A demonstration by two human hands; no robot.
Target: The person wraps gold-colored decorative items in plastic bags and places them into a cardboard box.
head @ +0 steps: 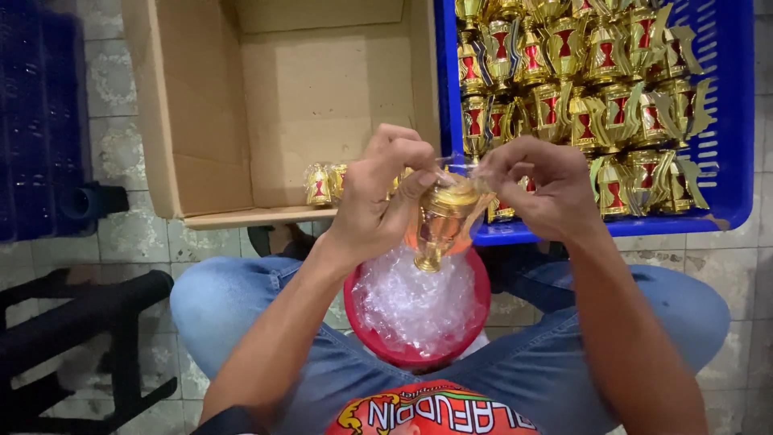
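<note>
Hands meet above the lap: left hand (378, 193) clasps a gold lantern toy (441, 221) inside a clear plastic bag, right hand (539, 185) pinches the bag's mouth, likely to keep it open. Red bowl (475, 322) of clear bags sits directly below. Cardboard box (209, 121) lies left, nearly bare; blue crate (737, 121) right, packed full.

One small gold plastic trophy cup (441, 221), shiny, with an orange-tinted body, sits inside a clear plastic bag. It hangs upside down, base uppermost, above a red bowl (419, 353) of clear plastic bags resting between the knees.
</note>
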